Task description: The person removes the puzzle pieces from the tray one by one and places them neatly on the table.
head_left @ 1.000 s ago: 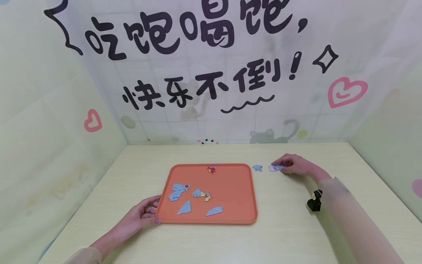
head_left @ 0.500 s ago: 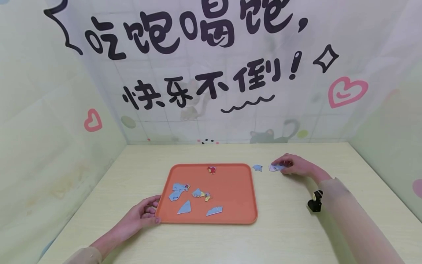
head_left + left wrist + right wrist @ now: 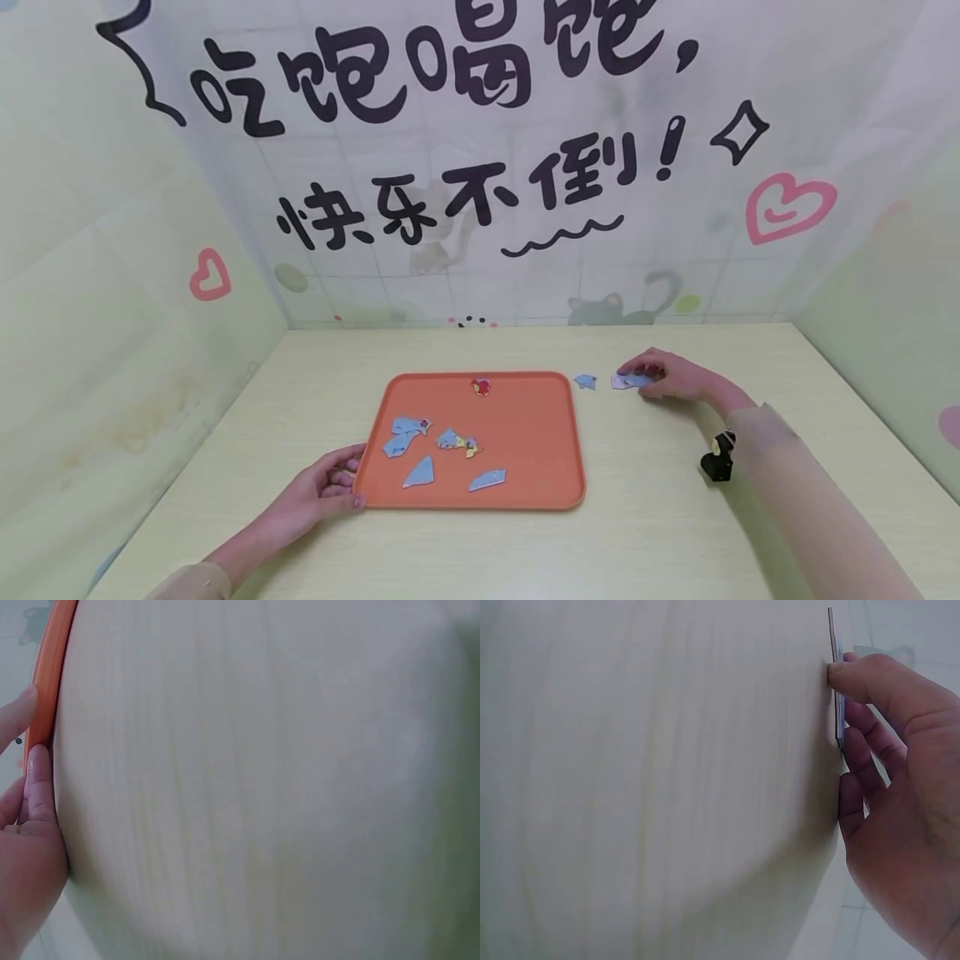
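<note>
In the head view, my left hand (image 3: 324,487) grips the left edge of an orange tray (image 3: 525,497). The left wrist view has its fingers right at the tray's rim (image 3: 54,667). Over to the right of the tray, my right hand (image 3: 672,374) pinches a flat light-blue puzzle piece (image 3: 624,381) low over the table. That piece shows edge-on in the right wrist view, thumb on one side and fingers on the other; the hand covers part of it. Between tray and right hand lies a smaller blue puzzle piece (image 3: 586,382).
Several blue puzzle pieces lie in the tray, among them a pointed one (image 3: 420,472) and a long one (image 3: 488,479). A red-and-yellow piece (image 3: 482,387) sits near its back rim. A small black object (image 3: 718,457) shows beside the right sleeve. Printed fabric walls (image 3: 480,283) enclose the table.
</note>
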Tool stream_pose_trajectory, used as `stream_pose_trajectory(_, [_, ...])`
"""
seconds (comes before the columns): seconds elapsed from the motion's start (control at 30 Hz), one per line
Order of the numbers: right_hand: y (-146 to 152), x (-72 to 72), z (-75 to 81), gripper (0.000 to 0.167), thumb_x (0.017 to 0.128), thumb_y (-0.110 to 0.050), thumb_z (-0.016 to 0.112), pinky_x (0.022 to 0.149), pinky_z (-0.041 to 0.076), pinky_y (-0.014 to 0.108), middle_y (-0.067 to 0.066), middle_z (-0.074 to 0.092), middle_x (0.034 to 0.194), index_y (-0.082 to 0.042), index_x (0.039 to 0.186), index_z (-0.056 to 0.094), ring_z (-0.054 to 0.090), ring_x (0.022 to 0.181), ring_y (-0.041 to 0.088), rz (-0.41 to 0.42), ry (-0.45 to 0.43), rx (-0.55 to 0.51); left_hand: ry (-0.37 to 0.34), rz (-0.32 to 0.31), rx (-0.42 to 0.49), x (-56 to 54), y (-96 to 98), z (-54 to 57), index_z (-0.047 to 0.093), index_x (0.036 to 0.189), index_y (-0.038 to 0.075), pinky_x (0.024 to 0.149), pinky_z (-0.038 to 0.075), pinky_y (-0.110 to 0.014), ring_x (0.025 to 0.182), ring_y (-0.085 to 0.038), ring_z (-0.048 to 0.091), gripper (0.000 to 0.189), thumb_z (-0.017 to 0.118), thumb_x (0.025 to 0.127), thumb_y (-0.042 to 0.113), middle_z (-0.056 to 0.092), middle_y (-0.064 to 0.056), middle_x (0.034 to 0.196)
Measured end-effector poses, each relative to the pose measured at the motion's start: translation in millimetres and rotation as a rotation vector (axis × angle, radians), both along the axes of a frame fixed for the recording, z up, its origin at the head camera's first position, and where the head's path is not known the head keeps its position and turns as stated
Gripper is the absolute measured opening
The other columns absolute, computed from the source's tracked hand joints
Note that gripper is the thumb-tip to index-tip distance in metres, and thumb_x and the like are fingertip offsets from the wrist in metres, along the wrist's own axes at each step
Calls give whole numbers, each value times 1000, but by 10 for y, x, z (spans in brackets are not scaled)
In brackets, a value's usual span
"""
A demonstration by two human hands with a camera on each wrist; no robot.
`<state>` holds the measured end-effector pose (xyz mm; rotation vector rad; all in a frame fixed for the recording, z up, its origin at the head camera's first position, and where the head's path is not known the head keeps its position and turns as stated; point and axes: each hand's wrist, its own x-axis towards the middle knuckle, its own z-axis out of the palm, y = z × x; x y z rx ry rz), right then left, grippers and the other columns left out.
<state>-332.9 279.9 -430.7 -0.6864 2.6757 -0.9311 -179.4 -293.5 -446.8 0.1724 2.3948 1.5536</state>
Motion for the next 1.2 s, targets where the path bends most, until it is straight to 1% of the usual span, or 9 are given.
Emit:
stream_pose_trajectory(0.17, [-11, -18, 6, 38, 90, -10, 67, 93, 42, 39, 13, 56, 117, -10, 128, 64, 49, 106, 26, 7, 8, 22, 4, -1, 2, 0, -5, -4, 32, 152, 2, 83, 49, -16, 101, -10, 52, 83, 78, 85, 18, 44, -19, 133])
stream_pose_trajectory(0.33, [-59, -60, 49, 35, 86, -9, 71, 88, 45, 38, 10, 60, 108, -10, 121, 67, 53, 100, 24, 52, 75, 87, 2, -4, 5, -4, -11, -26, 32, 152, 2, 83, 49, -16, 101, -10, 52, 83, 78, 85, 18, 44, -19, 133])
stream_pose_trajectory(0.43, [-107, -76, 94, 34, 85, -7, 71, 89, 47, 39, 10, 65, 110, -9, 119, 68, 56, 101, 25, 52, 117, 106, -2, -5, 10, -4, -11, -29, 32, 152, 2, 83, 49, -16, 101, -10, 52, 83, 78, 85, 18, 44, -19, 133])
stream_pose_trajectory(0.57, [-213, -105, 165, 35, 89, -10, 69, 91, 48, 42, 10, 68, 117, -7, 123, 66, 59, 107, 27, 50, 150, 92, -3, -12, 16, -2, -7, -23, 31, 152, 1, 84, 49, -16, 101, -10, 52, 83, 77, 85, 19, 44, -20, 133])
stream_pose_trajectory(0.67, [-324, -147, 208, 36, 90, -11, 67, 93, 48, 46, 11, 68, 119, -6, 126, 65, 59, 109, 29, 68, 178, 80, 4, -15, 17, 1, -9, -19, 31, 152, 1, 83, 49, -16, 101, -10, 52, 83, 77, 85, 19, 44, -20, 133])
stream_pose_trajectory(0.8, [-513, -213, 246, 36, 90, -8, 65, 97, 47, 51, 15, 68, 119, -4, 126, 64, 60, 110, 33, 98, 209, 57, 15, -15, 21, 9, -14, -13, 32, 151, 1, 83, 49, -16, 101, -9, 52, 82, 77, 85, 17, 45, -20, 132])
stream_pose_trajectory(0.93, [-731, -257, 280, 37, 90, -8, 66, 99, 47, 54, 18, 67, 122, -4, 127, 64, 59, 113, 34, 129, 207, 24, 16, -13, 22, 13, -14, -6, 32, 151, 1, 84, 49, -16, 101, -9, 52, 82, 77, 85, 17, 45, -20, 132])
stream_pose_trajectory(1.07, [-952, -298, 300, 38, 91, -9, 66, 102, 46, 54, 17, 66, 125, -4, 128, 63, 59, 116, 33, 160, 205, 17, 11, -10, 23, 12, -16, -6, 32, 151, 1, 84, 49, -16, 101, -8, 52, 82, 77, 85, 17, 44, -20, 132])
stream_pose_trajectory(1.2, [-1174, -317, 336, 38, 92, -11, 66, 104, 45, 54, 16, 65, 128, -5, 129, 63, 58, 119, 34, 181, 194, 20, 26, -22, 25, 9, -24, -17, 32, 151, -1, 83, 50, -16, 100, -8, 52, 81, 77, 85, 16, 45, -21, 132])
